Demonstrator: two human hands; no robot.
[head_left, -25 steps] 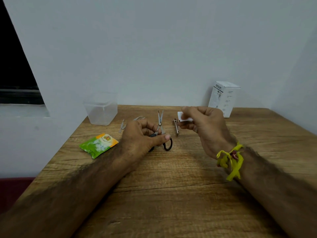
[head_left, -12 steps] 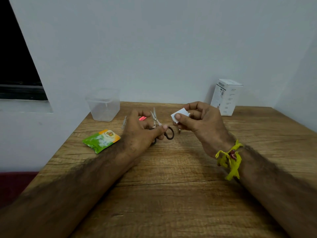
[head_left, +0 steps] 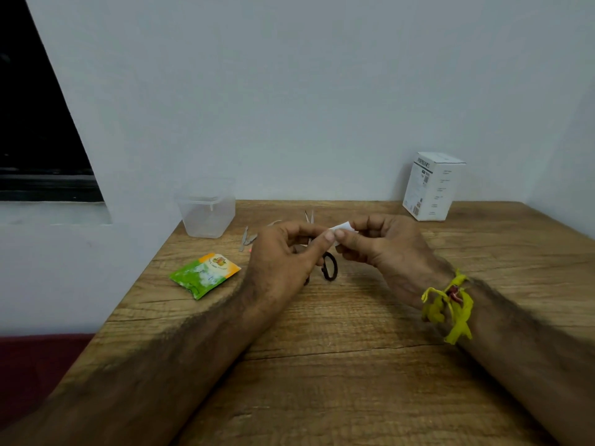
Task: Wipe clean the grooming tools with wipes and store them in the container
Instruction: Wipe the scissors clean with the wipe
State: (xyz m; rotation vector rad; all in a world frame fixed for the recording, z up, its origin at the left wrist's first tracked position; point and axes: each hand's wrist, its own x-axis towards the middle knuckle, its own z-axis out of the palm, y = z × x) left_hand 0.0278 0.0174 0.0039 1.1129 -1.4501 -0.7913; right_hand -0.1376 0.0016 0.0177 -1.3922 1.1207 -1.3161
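A wooden table (head_left: 338, 365) with a pale oak grain fills the near and middle ground, pushed against a plain grey-white wall (head_left: 306, 91). At the far left a dark window opening (head_left: 35, 130) sits above a white ledge, and a dark red surface shows below the table's left edge.

Both hands meet over the middle of the table. The left hand (head_left: 283, 252) has its fingers curled around the small scissors (head_left: 328, 267), whose blades point away toward the wall, tips showing above the knuckles, while one dark finger loop hangs out below the thumb. The left thumb reaches right and meets the right thumb on the small white wipe (head_left: 341, 228). The right hand (head_left: 383, 246) pinches that wipe between thumb and bent fingers, just right of the scissor blades and very close to them; whether the wipe touches the metal cannot be told. A yellow thread band (head_left: 450, 307) is tied round the right wrist.

A clear plastic container (head_left: 207, 214), open-topped, stands at the far left of the table. Between it and the left hand lies a small metal grooming tool (head_left: 246, 241). Nearer, to the left, lies a green and orange sachet (head_left: 204, 274); its printing is too blurred to read. A white carton (head_left: 431, 186) stands far right near the wall, with dark print and a code patch that cannot be read.
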